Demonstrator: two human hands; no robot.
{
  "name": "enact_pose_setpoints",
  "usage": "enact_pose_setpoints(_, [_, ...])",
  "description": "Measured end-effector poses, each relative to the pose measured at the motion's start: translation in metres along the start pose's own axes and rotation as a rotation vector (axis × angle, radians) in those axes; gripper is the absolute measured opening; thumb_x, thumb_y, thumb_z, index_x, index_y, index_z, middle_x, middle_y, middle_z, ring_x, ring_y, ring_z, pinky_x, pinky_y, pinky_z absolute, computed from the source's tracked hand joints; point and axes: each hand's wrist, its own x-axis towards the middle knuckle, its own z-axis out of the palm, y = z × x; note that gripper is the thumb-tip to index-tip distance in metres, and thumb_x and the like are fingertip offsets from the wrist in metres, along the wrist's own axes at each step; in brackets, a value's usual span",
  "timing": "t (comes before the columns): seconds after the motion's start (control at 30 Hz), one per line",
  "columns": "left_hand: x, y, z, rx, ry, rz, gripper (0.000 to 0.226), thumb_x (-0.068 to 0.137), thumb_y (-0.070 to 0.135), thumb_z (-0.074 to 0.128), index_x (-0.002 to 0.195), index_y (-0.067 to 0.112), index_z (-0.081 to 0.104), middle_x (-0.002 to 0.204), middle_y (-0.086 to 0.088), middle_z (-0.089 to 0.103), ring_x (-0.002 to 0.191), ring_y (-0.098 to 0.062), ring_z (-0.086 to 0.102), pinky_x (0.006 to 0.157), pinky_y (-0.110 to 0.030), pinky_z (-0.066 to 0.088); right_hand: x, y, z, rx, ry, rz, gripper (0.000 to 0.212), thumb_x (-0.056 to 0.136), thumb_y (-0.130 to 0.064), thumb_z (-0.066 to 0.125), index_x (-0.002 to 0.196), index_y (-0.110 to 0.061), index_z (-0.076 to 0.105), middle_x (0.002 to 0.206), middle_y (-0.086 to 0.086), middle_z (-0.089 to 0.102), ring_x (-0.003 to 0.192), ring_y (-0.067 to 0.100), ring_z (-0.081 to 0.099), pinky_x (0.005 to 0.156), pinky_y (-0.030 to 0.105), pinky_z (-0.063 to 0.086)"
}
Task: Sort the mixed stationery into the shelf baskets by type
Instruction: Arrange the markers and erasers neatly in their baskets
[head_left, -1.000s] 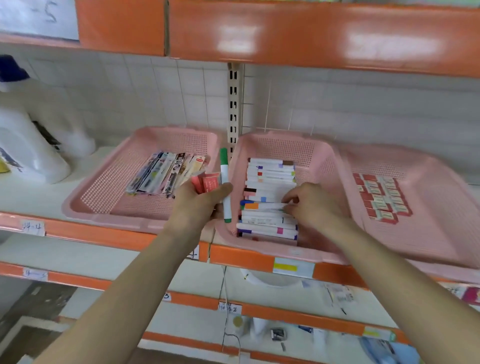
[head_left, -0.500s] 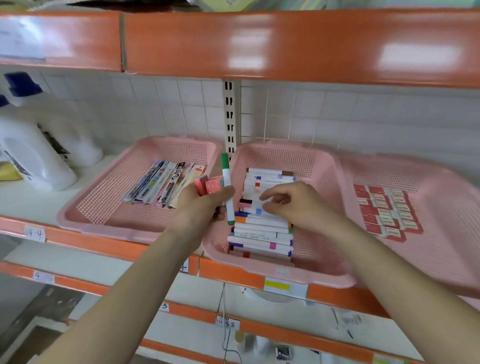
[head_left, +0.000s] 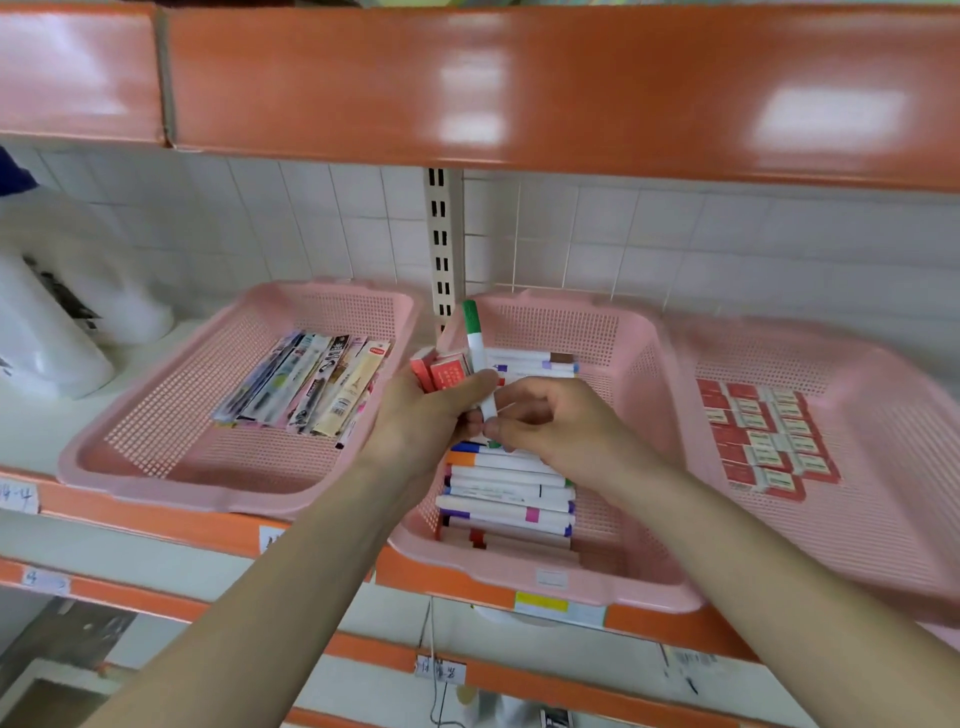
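Three pink mesh baskets stand side by side on the shelf. The left basket holds packaged pens. In the middle basket lies a stack of white markers. The right basket holds rows of red-and-white erasers. My left hand grips a green-capped white marker upright together with small red erasers, over the gap between the left and middle baskets. My right hand pinches the lower end of that same marker.
White plastic jugs stand on the shelf at the far left. An orange shelf board hangs low overhead. A slotted metal upright runs down the tiled wall behind the baskets. Lower orange shelves with labels sit below.
My right hand left the marker stack in the middle basket and moved left to the green-capped marker in my left hand. The camera shifted closer and a little to the left.
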Motion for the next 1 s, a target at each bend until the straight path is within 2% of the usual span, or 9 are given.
enact_pose_setpoints(0.13, [0.01, 0.002, -0.009, -0.013, -0.052, -0.037, 0.014, 0.087, 0.01, 0.074, 0.092, 0.004, 0.064, 0.069, -0.006, 0.062, 0.059, -0.016, 0.057, 0.06, -0.029, 0.053, 0.011, 0.003, -0.006, -0.097, 0.078, -0.029, 0.021, 0.083, -0.022, 0.077, 0.093, -0.038, 0.069, 0.082, -0.012, 0.074, 0.076, -0.005, 0.066, 0.065, 0.007, 0.044])
enact_pose_setpoints(0.23, [0.022, 0.009, -0.026, -0.038, -0.046, -0.085, 0.014, 0.085, 0.006, 0.075, 0.089, 0.006, 0.062, 0.073, -0.009, 0.06, 0.055, -0.013, 0.055, 0.056, -0.024, 0.051, 0.026, 0.006, -0.022, -0.265, 0.228, -0.024, 0.022, 0.083, -0.019, 0.078, 0.098, -0.034, 0.073, 0.086, -0.013, 0.071, 0.074, -0.005, 0.063, 0.064, 0.007, 0.042])
enact_pose_setpoints(0.37, [0.039, 0.019, -0.049, -0.1, -0.045, -0.136, 0.014, 0.086, -0.007, 0.057, 0.094, 0.004, 0.058, 0.083, -0.015, 0.064, 0.056, -0.015, 0.057, 0.056, -0.028, 0.051, 0.049, 0.015, -0.045, -0.539, 0.375, 0.053, 0.023, 0.086, -0.017, 0.073, 0.106, -0.027, 0.076, 0.1, -0.011, 0.073, 0.083, 0.003, 0.061, 0.068, 0.011, 0.042])
enact_pose_setpoints(0.47, [0.046, 0.022, -0.061, -0.084, -0.105, -0.136, 0.024, 0.083, -0.007, 0.049, 0.105, 0.001, 0.058, 0.086, -0.014, 0.067, 0.059, -0.016, 0.06, 0.057, -0.028, 0.052, 0.068, 0.022, -0.049, -0.683, 0.37, 0.103, 0.022, 0.089, -0.017, 0.069, 0.108, -0.024, 0.076, 0.106, -0.009, 0.073, 0.087, 0.006, 0.06, 0.063, 0.003, 0.037])
enact_pose_setpoints(0.57, [0.049, 0.022, -0.069, -0.045, -0.148, -0.126, 0.025, 0.085, -0.012, 0.05, 0.108, -0.002, 0.057, 0.085, -0.014, 0.069, 0.062, -0.017, 0.064, 0.058, -0.027, 0.054, 0.089, 0.03, -0.04, -0.775, 0.324, 0.136, 0.024, 0.089, -0.011, 0.065, 0.108, -0.018, 0.076, 0.111, -0.002, 0.074, 0.1, 0.014, 0.065, 0.083, 0.015, 0.045])
enact_pose_setpoints(0.63, [0.05, 0.022, -0.074, -0.047, -0.192, -0.129, 0.026, 0.087, -0.013, 0.053, 0.111, -0.004, 0.056, 0.087, -0.014, 0.07, 0.066, -0.019, 0.066, 0.061, -0.028, 0.055, 0.098, 0.038, -0.033, -0.786, 0.333, 0.162, 0.027, 0.09, -0.006, 0.061, 0.11, -0.016, 0.076, 0.115, 0.001, 0.072, 0.107, 0.017, 0.064, 0.09, 0.02, 0.043])
enact_pose_setpoints(0.77, [0.052, 0.021, -0.083, -0.024, -0.265, -0.131, 0.028, 0.088, -0.009, 0.06, 0.115, -0.003, 0.057, 0.095, -0.015, 0.069, 0.074, -0.021, 0.068, 0.069, -0.028, 0.056, 0.106, 0.055, -0.029, -0.775, 0.376, 0.192, 0.028, 0.091, -0.007, 0.061, 0.115, -0.016, 0.073, 0.119, 0.003, 0.07, 0.107, 0.018, 0.063, 0.085, 0.016, 0.038])
enact_pose_setpoints(0.87, [0.053, 0.022, -0.087, -0.016, -0.293, -0.127, 0.028, 0.088, -0.006, 0.063, 0.115, -0.002, 0.06, 0.096, -0.013, 0.07, 0.077, -0.02, 0.07, 0.071, -0.026, 0.056, 0.108, 0.055, -0.029, -0.806, 0.393, 0.177, 0.027, 0.089, -0.006, 0.063, 0.112, -0.013, 0.074, 0.115, 0.006, 0.071, 0.105, 0.021, 0.065, 0.086, 0.019, 0.041])
enact_pose_setpoints(1.0, [0.056, 0.025, -0.087, 0.024, -0.309, -0.138, 0.031, 0.089, -0.003, 0.065, 0.119, -0.005, 0.057, 0.103, -0.017, 0.068, 0.078, -0.018, 0.07, 0.073, -0.025, 0.056, 0.097, 0.04, -0.026, -0.819, 0.375, 0.138, 0.012, 0.087, -0.007, 0.062, 0.088, -0.012, 0.073, 0.093, 0.007, 0.072, 0.089, 0.025, 0.065, 0.073, 0.027, 0.046])
